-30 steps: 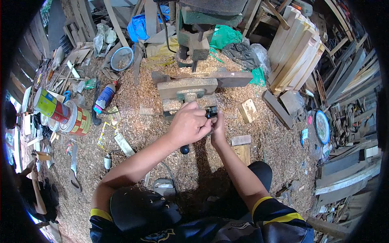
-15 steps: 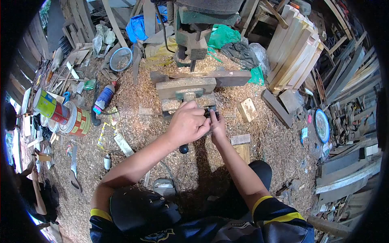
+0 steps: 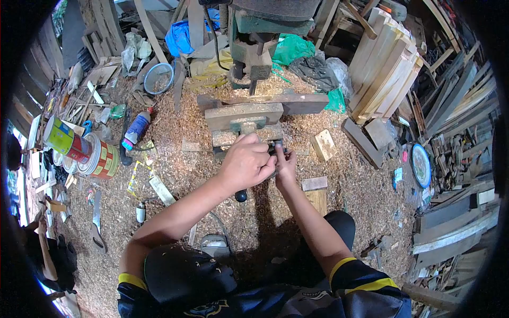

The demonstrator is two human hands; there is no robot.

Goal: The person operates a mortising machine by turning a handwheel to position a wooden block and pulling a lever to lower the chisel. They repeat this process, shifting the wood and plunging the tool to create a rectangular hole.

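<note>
My left hand is closed over the near end of a machine vise, its fingers curled on a part that they hide. Beside it on the right, my right hand has its fingers bent at a dark metal part of the vise; what they grip is hidden. Beyond my hands, a wooden block stands in the vise, in front of a long dark board. The metal bit of the green machine points down behind the block. A black ball knob sticks out below my left hand.
Wood shavings cover the ground. Left are a bottle, paint buckets and a handsaw. A small wood block and stacked timber stand right. Another person's arm shows at far left.
The fingers of my right hand have shifted slightly at the vise. My left hand looks nearly the same. The other person's arm at far left has moved a little.
</note>
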